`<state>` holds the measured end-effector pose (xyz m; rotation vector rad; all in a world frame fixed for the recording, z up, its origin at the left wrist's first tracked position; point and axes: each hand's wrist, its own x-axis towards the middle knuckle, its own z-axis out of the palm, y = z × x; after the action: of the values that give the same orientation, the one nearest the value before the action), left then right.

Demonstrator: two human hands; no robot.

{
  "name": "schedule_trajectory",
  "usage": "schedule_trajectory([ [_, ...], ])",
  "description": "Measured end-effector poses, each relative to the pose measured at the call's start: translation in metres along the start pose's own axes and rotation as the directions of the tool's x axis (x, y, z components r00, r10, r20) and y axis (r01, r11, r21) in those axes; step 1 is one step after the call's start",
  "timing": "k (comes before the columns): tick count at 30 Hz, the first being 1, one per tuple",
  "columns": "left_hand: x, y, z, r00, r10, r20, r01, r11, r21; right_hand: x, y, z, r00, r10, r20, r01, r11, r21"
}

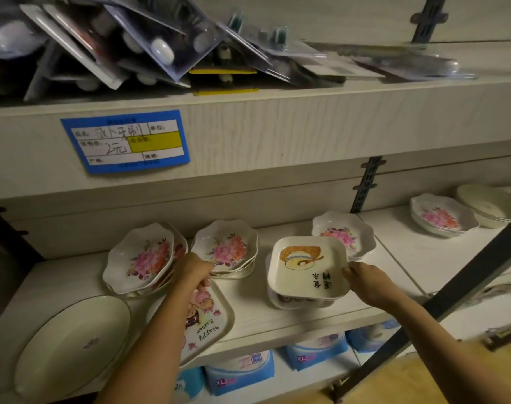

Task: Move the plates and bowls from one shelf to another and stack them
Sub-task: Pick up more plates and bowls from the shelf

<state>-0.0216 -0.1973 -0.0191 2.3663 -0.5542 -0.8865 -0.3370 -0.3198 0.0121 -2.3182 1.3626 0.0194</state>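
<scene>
Nearest, below the fingers of both hands, blue-and-white packs (239, 371) marked XL sit under the shelf (248, 304).

On the shelf, the left hand (194, 275) grips the far edge of a cartoon tray (207, 319). Its fingers (203, 282) are curled over that rim, and the rest of the tray runs back from them towards the shelf's front edge. Left of those fingers and nearer lies a white oval plate (73, 345).

The right hand (367, 282) pinches the right edge of a square plate (306, 266) printed with a drawing and dark characters. Its fingers (350, 271) are closed on the rim, so the plate lies just left of them. The plate tilts slightly on top of a stack of square dishes (300, 303), which sits left of and just below the fingertips.

Farther back, a left stack of flowered bowls (143, 259) stands just left of the left fingers. A middle stack of flowered bowls (226, 249) stands just behind them. Behind the right fingers, a flowered bowl (347, 233) shows partly from behind the square plate. Well to the right of them are more flowered bowls (440, 215) and a pile of white plates (487, 204).

Above both hands, the upper shelf carries a blue price label (126, 141) on its front and a heap of blister packs (132, 45).
</scene>
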Motion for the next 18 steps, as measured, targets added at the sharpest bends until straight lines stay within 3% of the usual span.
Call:
schedule_trajectory([
  [8, -0.001, -0.001, -0.004, 0.997, 0.020, -0.074, -0.024, 0.998, -0.056, 0.000, 0.001, -0.004, 1.000, 0.004, 0.000, -0.004, 1.000, 0.004],
  [13, -0.011, 0.001, -0.009, 0.998, -0.008, 0.062, 0.017, 0.990, -0.138, 0.000, 0.002, -0.006, 1.000, 0.015, -0.003, -0.014, 1.000, 0.016],
  [18, -0.023, 0.005, -0.017, 0.996, 0.030, 0.082, -0.016, 0.987, -0.161, -0.003, 0.001, -0.010, 1.000, 0.015, -0.021, -0.015, 0.999, 0.040],
])
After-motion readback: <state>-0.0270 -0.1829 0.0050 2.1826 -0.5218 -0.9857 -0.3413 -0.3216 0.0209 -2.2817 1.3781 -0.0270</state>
